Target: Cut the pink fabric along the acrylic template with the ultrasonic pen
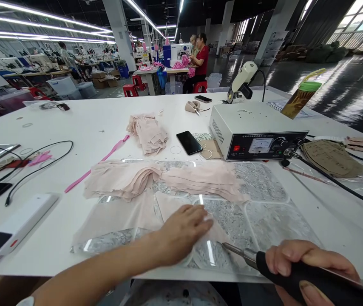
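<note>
Left hand point(184, 231) flat, fingers together, on pink cloth point(120, 216) near white desk point(89, 123) front. Right hand point(305, 263) fingers wrap black tool point(328, 284). Control box point(251, 127) label probably Chinese, unreadable. Sewing hall.

Toward right edge of table point(82, 123): white control box point(254, 131), black phone point(189, 142) just left of it. By near left corner: white power bank point(17, 223).

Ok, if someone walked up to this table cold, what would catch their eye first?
The right hand near the bottom edge grips a black-handled tool, its metal tip by the pale pink fabric that the left hand presses flat on a clear plate. Behind them lie pink fabric stacks, and a white control box with a dial sits right of centre.
</note>
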Tool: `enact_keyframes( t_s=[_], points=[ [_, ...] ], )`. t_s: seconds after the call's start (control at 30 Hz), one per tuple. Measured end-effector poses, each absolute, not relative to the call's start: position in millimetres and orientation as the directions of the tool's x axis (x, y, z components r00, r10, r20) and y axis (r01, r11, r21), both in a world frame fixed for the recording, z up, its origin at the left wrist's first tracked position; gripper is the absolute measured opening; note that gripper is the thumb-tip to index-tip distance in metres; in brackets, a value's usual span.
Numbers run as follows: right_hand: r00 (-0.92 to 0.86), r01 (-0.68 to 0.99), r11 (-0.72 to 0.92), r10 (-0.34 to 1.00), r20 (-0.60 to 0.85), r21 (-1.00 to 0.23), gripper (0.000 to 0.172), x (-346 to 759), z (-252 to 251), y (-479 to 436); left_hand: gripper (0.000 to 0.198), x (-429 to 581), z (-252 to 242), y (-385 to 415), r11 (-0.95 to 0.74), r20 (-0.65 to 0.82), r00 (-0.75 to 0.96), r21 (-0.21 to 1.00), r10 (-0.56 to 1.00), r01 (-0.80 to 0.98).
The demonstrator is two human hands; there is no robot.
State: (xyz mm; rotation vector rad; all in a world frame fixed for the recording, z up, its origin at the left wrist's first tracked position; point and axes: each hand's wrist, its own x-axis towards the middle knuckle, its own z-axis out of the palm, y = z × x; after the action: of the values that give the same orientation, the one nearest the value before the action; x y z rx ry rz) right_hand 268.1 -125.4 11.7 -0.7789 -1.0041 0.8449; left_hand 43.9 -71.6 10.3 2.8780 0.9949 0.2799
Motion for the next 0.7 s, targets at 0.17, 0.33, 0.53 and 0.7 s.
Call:
enact_keyframes(
  t_s=[0.17,0.33,0.53,0.7],
  points=[
    [0.417,-0.139,0.483,0.82,0.392,-0.864,0.017,272,15,-109,0.017,54,22,-37,-0.661,-0.082,0.673,0.133,0.735,0.739],
    [0.524,-0.085,0.556,0.731,0.437,-0.827,0.015,291,8,-100,0.017,71,22,-31,-0.618,-0.134,0.625,0.096,0.769,0.78],
    [0.534,-0.241,0.456,0.8,0.275,-0.857,0.018,288,6,-126,0.027,64,32,-31,-0.818,-0.103,0.832,0.148,0.546,0.555],
    [0.567,-0.225,0.549,0.745,0.35,-0.805,0.018,283,3,-106,0.017,75,17,-34,-0.859,-0.07,0.857,0.015,0.51,0.512]
  ],
)
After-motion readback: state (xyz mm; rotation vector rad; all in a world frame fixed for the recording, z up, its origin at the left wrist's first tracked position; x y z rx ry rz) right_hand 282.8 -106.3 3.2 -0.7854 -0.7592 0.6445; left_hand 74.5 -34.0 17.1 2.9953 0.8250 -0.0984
